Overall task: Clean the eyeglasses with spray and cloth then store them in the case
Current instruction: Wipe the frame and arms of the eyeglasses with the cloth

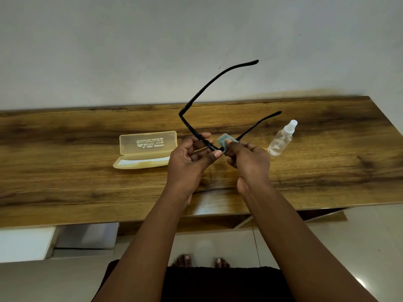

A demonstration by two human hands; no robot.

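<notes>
Black-framed glasses (196, 131) sit up in our hands above the wooden table (327, 171), both arms unfolded and pointing away from us toward the wall (130, 51). Our left hand (187, 162) pinches the front of the frame between thumb and fingers. Our right hand (248, 160) pinches a small grey-blue cloth (224, 140) folded over the frame's right end, near the hinge. On the table to the left lies the pale yellow case (146, 149), its lid open and standing back. To the right, apart from our hands, a clear spray bottle (281, 140) with a white cap lies on its side.
</notes>
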